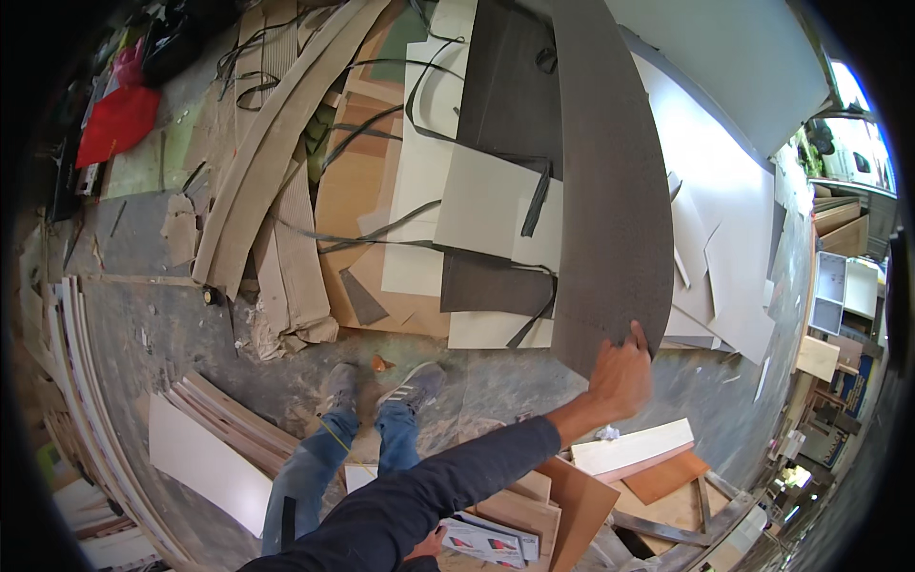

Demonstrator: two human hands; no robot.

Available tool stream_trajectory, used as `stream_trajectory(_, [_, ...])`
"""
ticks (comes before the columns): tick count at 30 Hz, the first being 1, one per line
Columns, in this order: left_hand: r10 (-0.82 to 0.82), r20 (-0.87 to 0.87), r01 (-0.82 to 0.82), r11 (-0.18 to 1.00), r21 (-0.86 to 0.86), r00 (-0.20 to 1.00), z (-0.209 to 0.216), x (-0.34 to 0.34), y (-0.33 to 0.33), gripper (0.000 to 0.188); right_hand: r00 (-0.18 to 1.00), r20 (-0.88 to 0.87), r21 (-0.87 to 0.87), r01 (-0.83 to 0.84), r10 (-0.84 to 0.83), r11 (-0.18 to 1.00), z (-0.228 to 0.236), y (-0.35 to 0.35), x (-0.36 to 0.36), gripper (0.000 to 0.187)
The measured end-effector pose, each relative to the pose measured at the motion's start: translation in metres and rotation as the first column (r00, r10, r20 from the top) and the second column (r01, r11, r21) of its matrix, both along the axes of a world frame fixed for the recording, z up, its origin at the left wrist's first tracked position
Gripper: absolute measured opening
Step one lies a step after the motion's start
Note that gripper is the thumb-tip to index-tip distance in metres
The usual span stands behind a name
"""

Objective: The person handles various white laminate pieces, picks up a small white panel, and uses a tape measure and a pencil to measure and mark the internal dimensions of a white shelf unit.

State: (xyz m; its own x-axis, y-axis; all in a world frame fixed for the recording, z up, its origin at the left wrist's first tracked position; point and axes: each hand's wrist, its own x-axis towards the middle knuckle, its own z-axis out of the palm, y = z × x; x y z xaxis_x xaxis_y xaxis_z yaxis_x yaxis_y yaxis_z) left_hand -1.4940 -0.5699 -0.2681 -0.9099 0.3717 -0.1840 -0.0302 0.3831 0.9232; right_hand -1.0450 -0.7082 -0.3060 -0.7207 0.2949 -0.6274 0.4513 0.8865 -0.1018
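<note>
A long dark grey-brown board [610,191] reaches from the top edge down toward me, its near end over the stacked sheets. My left hand [621,377] grips that near end at its right corner, a digit lying on the upper face; the digits beneath are hidden. The left arm in a dark sleeve crosses the lower picture. Below this sleeve, part of my right hand [427,545] shows beside a white printed packet [486,541]. Most of its fingers are covered, and whether it holds anything is unclear.
White, dark and brown sheets [500,195] lie ahead with loose black straps [386,229]. Long cardboard strips [276,143] are at left. Around my shoes [416,383] are a white panel [205,458] and wood offcuts [634,453]. A large pale panel [734,67] stands at upper right.
</note>
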Motion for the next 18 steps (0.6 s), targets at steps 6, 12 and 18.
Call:
stream_trajectory(6, [-0.073, 0.023, 0.073, 0.997, 0.035, 0.997, 0.004, 0.024, 0.012, 0.071, 0.874, 0.295, 0.010, -0.408, 0.387, 0.913, -0.023, 0.023, 0.034, 0.028])
stream_trajectory(12, [-0.128, 0.131, 0.142, 0.984, -0.108, 0.983, -0.063, 0.069, -0.012, 0.076, 0.957, 0.157, 0.025, -0.251, 0.244, 0.968, 0.007, 0.008, -0.020, 0.026])
stream_trajectory(18, [0.179, 0.317, -0.143, 0.981, -0.131, 0.932, -0.122, 0.083, -0.088, 0.082, 0.979, -0.020, 0.008, -0.201, 0.201, 0.980, 0.015, 0.005, -0.044, 0.033])
